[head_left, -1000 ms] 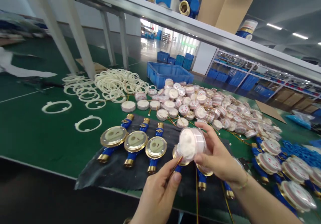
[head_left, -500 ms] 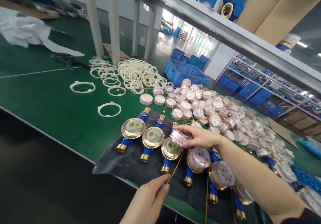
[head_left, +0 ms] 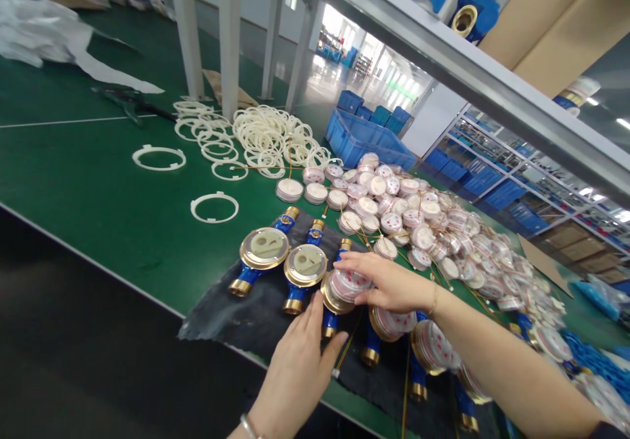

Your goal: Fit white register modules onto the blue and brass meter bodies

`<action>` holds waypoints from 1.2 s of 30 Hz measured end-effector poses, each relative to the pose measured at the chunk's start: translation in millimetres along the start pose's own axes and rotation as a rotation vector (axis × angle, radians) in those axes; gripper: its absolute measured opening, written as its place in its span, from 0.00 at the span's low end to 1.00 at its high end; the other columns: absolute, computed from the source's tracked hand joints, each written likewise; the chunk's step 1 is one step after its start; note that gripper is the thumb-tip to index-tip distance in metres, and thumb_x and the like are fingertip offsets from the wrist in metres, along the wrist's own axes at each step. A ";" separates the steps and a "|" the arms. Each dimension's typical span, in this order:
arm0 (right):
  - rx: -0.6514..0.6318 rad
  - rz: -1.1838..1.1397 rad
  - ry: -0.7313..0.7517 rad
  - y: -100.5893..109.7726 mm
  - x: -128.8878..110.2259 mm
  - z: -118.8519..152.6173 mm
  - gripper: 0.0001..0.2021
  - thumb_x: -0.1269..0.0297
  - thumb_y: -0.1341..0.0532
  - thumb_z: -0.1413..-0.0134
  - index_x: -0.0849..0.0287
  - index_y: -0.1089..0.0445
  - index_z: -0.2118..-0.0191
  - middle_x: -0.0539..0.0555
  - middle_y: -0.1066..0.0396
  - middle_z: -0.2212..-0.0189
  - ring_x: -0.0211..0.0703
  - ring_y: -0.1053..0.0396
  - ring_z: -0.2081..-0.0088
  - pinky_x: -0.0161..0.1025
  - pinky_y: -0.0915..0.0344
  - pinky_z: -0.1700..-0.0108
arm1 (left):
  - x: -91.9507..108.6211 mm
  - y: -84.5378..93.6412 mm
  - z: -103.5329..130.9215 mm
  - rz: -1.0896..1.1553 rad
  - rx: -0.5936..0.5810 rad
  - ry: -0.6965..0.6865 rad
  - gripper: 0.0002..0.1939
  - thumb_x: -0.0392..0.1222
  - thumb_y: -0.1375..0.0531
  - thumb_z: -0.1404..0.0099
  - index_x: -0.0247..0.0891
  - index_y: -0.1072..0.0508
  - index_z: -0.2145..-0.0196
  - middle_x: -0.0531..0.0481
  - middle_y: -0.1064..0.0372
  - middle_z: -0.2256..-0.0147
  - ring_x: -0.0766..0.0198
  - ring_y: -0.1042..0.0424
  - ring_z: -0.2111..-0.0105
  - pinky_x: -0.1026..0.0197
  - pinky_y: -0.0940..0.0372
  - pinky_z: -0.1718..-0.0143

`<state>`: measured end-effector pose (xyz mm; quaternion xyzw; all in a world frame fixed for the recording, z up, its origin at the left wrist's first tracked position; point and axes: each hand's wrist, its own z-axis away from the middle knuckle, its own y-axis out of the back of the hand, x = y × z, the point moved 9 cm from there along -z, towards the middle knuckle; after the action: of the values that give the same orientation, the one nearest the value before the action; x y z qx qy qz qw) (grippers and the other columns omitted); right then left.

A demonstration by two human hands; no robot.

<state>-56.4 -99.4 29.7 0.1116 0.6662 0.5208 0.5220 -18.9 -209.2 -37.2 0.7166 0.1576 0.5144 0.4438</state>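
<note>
Seating was the step in hand, as I judged it: my right hand (head_left: 388, 285) pressed the white register (head_left: 347, 285), grasped from above, onto the third meter body (head_left: 331, 308) on the dark mat (head_left: 231, 324), near the worktop's (head_left: 98, 196) edge. My left hand (head_left: 300, 354), grip released, steadied the brass rim. Next it wanted squaring down flush.

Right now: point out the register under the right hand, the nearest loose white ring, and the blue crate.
register (head_left: 348, 286), head view, on its clear side wall.
loose white ring (head_left: 214, 207), head view, on its near rim.
blue crate (head_left: 367, 146), head view, on its front wall.
</note>
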 end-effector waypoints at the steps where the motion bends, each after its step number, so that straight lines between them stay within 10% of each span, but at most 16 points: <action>1: 0.001 -0.019 -0.010 -0.4 0.7 0.3 0.33 0.71 0.36 0.52 0.55 0.47 0.40 0.61 0.49 0.39 0.47 0.51 0.38 0.50 0.51 0.39 | 0.3 -1.7 -1.4 0.005 -0.018 0.017 0.29 0.45 0.49 0.34 0.28 0.51 0.40 0.35 0.41 0.44 0.53 0.40 0.44 0.51 0.38 0.47; 36: 0.151 0.191 -0.273 -18.6 7.0 5.7 0.36 0.61 0.34 0.54 0.57 0.50 0.40 0.63 0.49 0.47 0.55 0.35 0.52 0.52 0.35 0.51 | -11.9 -6.3 -22.2 0.210 -0.019 0.071 0.30 0.39 0.47 0.38 0.41 0.50 0.39 0.45 0.32 0.50 0.55 0.32 0.50 0.54 0.35 0.51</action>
<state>-47.5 -99.3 11.1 0.2829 0.6128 0.4968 0.5456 -41.9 -203.3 -47.7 0.7064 0.0925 0.5845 0.3883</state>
